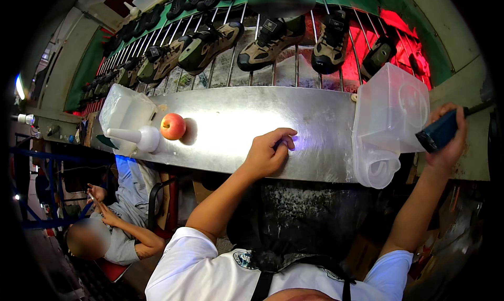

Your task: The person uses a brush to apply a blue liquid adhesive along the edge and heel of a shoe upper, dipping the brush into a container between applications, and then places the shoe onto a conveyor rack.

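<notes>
My left hand (271,153) rests on the bare metal worktop (320,112), its fingers curled in loosely. Nothing shows between them, and a purple glow lies on the metal at the fingertips. Out to the right, my right hand (450,143) is wrapped round a dark blue block-shaped object (442,131); a dark rod or cord runs off behind it, and its exact kind is unclear. Beside that hand stands a translucent plastic container (386,104) with a round opening at its near end. A red apple (173,126) sits on the worktop, left of my left hand.
Behind the worktop, several beige and black shoes (210,46) lie on a metal rod rack (231,64), with red light at right. A white nozzle bottle (142,138) and a cloudy container (123,112) stand at left. A seated person (123,238) is at lower left.
</notes>
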The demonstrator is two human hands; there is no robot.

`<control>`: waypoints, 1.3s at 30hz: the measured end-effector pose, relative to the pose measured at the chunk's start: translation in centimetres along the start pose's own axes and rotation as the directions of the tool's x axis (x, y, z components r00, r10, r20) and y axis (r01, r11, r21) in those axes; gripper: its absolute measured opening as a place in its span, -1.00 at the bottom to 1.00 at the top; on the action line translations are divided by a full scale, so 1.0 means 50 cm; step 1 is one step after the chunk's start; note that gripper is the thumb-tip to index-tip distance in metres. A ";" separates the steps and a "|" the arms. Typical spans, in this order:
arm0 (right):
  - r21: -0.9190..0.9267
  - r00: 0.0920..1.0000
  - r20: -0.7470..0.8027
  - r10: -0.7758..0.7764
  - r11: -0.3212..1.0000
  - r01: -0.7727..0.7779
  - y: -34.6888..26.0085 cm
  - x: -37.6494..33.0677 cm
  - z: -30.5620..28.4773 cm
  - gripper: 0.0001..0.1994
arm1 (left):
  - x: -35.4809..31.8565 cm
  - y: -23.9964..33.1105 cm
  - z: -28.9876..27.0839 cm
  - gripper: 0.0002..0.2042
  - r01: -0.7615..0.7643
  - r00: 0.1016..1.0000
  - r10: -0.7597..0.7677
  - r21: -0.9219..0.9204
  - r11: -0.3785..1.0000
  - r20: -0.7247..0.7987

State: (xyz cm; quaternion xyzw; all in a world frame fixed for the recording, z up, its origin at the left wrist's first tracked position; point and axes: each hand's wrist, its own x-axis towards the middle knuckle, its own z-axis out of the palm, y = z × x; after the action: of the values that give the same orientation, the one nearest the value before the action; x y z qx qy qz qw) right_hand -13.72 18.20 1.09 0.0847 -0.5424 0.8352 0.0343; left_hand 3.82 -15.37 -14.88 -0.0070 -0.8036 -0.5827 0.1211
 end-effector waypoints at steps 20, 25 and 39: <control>-0.197 0.982 0.190 0.009 0.980 0.029 0.015 -0.007 0.037 -0.63 | -0.005 0.014 0.001 -0.71 0.028 0.999 -0.029 0.042 0.999 0.019; -0.190 0.979 0.201 0.033 0.982 0.006 0.015 -0.006 0.028 -0.62 | 0.008 0.014 -0.025 -0.74 0.181 0.981 -0.171 -0.110 0.977 0.095; -0.244 0.985 0.172 -0.003 0.969 0.045 0.025 -0.009 0.039 -0.64 | 0.497 -0.093 -0.674 -0.49 0.385 0.820 0.358 0.894 0.230 -0.446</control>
State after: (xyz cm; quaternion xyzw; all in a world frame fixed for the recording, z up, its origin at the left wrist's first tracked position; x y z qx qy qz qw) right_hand -13.26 15.93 0.66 0.1575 -0.6418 0.7505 0.0081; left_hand -14.73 -51.72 -4.34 0.2522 -0.9077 0.0729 0.3273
